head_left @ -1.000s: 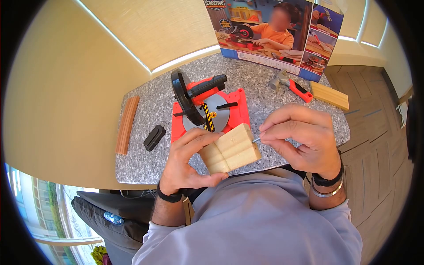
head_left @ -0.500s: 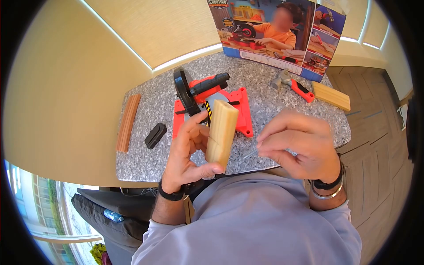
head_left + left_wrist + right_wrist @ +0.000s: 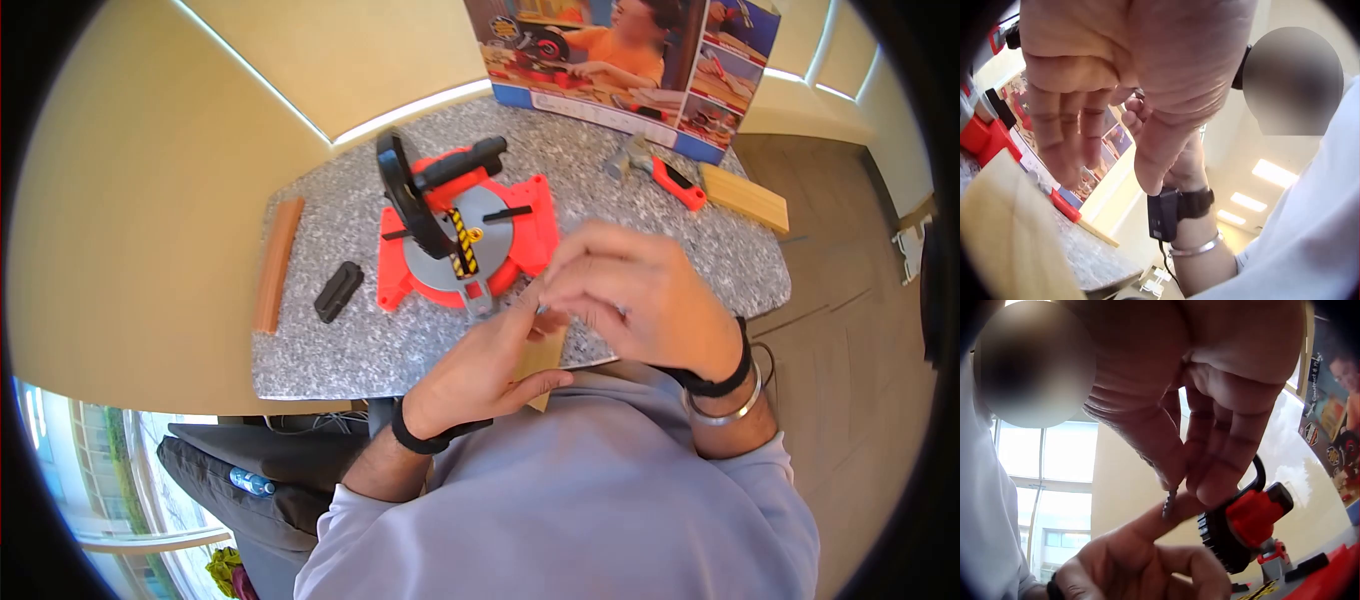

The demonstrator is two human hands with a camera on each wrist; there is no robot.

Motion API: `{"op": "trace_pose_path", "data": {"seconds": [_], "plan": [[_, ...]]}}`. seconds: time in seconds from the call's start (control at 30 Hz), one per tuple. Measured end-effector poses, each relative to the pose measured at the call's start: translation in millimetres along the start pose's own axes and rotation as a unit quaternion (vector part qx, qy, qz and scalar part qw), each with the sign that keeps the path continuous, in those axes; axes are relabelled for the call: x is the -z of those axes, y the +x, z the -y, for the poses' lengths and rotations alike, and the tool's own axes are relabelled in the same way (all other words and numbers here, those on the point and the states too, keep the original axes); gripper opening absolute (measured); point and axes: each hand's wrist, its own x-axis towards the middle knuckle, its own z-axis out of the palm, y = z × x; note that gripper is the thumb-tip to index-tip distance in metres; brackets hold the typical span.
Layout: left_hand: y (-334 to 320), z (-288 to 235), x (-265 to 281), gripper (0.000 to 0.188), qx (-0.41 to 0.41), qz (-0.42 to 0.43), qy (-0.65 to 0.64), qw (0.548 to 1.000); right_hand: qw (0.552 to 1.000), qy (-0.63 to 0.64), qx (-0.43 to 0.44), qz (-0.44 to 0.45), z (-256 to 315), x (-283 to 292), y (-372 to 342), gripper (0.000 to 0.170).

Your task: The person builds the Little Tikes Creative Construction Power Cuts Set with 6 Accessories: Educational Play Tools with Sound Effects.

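Observation:
My right hand (image 3: 645, 300) pinches a small metal screw (image 3: 1169, 505) between thumb and fingertips; its threaded end points down in the right wrist view. My left hand (image 3: 485, 365) reaches across under it, the index finger (image 3: 1147, 528) stretched out close by the screw. The other left fingers (image 3: 1047, 131) hang fairly straight, with nothing between them and the thumb. Below the left hand, a pale wooden block (image 3: 543, 355) shows near the table's front edge, mostly covered in the head view. Its broad face fills the lower left of the left wrist view.
A red and black toy mitre saw (image 3: 470, 230) stands mid-table. To its left lie a black plastic piece (image 3: 339, 291) and reddish-brown wood strips (image 3: 279, 265). A hammer (image 3: 655, 172), another pale board (image 3: 745, 197) and a large picture box (image 3: 615, 70) are at the back right.
The left hand held the wooden block up and turned it upright; now the block is lower and that hand is off it, reaching to the right hand. The right hand moved left, still pinching the screw.

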Motion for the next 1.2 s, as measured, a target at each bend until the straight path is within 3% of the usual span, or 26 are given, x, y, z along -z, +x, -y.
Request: {"op": "trace_pose_path", "data": {"seconds": [0.07,0.13,0.27,0.33,0.57,0.73,0.87,0.97,1.03,1.07,1.13,1.2], "plan": [[4,9,-10,0.077,-0.013,0.029,0.046,0.998,0.999,-0.020,0.000,-0.028,-3,9,0,0.017],[7,16,-15,0.066,-0.080,0.092,0.183,0.975,0.999,-0.030,0.011,-0.034,-4,13,-1,0.019],[5,25,-11,0.062,-0.048,0.101,0.159,0.981,0.998,-0.037,0.018,-0.055,-4,15,-1,0.021],[3,34,2,0.068,-0.113,0.182,0.150,0.965,0.997,-0.031,0.020,-0.067,-3,16,-2,0.020],[-1,30,10,0.070,-0.082,0.235,0.115,0.962,0.992,-0.069,0.029,-0.104,0,21,-2,0.022],[2,34,4,0.066,-0.097,0.171,0.229,0.953,0.989,-0.080,0.045,-0.115,5,21,0,0.022],[6,18,12,0.065,-0.073,0.135,0.214,0.965,0.993,-0.069,0.033,-0.094,12,23,-2,0.022],[7,6,22,0.071,-0.073,0.061,0.141,0.985,0.990,-0.081,0.048,-0.103,15,26,-2,0.022],[4,9,23,0.073,-0.099,-0.067,0.015,0.993,0.987,-0.087,0.069,-0.117,15,28,-1,0.023],[1,9,24,0.073,-0.100,-0.070,0.017,0.992,0.987,-0.072,0.071,-0.124,16,29,-3,0.024],[-5,7,25,0.081,-0.085,-0.162,0.007,0.983,0.987,-0.059,0.078,-0.130,20,28,-3,0.025],[-4,8,30,0.088,-0.123,-0.181,0.038,0.975,0.982,-0.040,0.102,-0.152,25,25,-1,0.026]]}}
